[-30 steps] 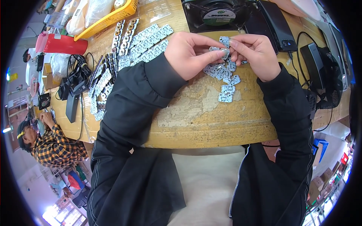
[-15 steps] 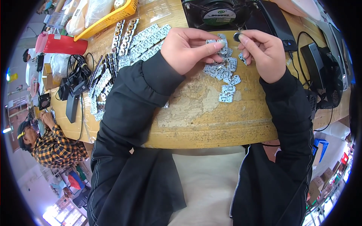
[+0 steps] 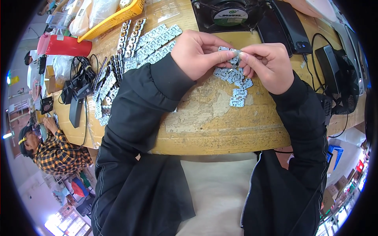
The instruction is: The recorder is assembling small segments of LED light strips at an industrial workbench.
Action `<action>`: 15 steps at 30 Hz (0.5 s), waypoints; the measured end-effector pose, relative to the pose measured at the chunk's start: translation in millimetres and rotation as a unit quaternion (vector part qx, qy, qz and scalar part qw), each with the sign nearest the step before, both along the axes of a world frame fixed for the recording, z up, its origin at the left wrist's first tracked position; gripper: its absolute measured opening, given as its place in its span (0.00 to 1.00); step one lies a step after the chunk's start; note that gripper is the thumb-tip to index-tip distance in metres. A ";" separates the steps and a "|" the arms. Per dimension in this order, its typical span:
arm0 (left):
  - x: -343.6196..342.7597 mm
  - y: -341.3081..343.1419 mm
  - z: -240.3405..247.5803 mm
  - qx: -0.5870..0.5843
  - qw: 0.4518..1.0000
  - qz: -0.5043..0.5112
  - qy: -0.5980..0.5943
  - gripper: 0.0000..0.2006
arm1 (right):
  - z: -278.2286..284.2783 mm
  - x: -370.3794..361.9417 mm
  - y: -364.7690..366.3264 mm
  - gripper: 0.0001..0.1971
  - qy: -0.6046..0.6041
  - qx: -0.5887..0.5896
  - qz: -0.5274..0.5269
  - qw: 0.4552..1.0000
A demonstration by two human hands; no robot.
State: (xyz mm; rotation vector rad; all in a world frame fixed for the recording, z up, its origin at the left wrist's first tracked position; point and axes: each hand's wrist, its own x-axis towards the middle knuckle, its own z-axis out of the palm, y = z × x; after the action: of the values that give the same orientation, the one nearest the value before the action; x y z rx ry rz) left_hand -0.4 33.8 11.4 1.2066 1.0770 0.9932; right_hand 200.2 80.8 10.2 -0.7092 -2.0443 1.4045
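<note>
A small whitish-grey circuit board (image 3: 235,60) with dark specks sits between the fingertips, held just above the bench (image 3: 204,135). The left hand (image 3: 199,55) is clamped on it, thumb over fingers; the right hand (image 3: 269,65) pinches its right edge, and anything else between those fingertips is hidden. Similar loose boards (image 3: 238,93) lie just below, some overlapping. The bench is yellowish wood, its surface worn through in a pale, scuffed patch. More board strips (image 3: 151,45) fill its left side, near a yellow basket (image 3: 114,21). Beyond, another person (image 3: 61,155) wears a checked shirt. The black fan (image 3: 204,21) bears a round label (image 3: 230,17) with a green mark and small print.
</note>
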 end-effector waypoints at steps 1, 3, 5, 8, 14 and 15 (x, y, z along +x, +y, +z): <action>-1.1 0.3 -3.4 0.010 1.000 -0.006 0.014 0.10 | -0.3 -0.2 -0.3 0.06 -0.008 -0.002 0.007 1.000; -2.7 0.7 -7.5 0.020 0.999 -0.011 0.028 0.10 | -1.8 -0.7 -0.2 0.07 -0.016 -0.004 0.014 1.000; -1.1 1.6 -9.5 0.041 0.998 -0.008 0.052 0.09 | -4.1 0.7 2.1 0.07 -0.016 0.028 0.013 0.999; 1.6 0.3 -7.8 0.027 1.000 0.004 0.014 0.09 | -5.5 -0.7 0.0 0.08 0.013 -0.033 0.011 0.999; 9.1 -1.1 -1.1 0.039 0.999 0.023 -0.023 0.08 | -10.1 3.0 4.3 0.08 0.054 -0.105 -0.035 0.992; 9.2 -1.7 -3.7 0.039 0.999 0.023 -0.023 0.08 | -9.4 2.4 3.5 0.08 0.054 -0.105 -0.034 0.992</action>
State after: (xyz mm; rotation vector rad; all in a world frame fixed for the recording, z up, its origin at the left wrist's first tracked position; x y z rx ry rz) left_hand 8.7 32.1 7.8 1.2192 1.0427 1.1026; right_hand 202.6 84.3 0.9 -0.7653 -1.7910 1.5982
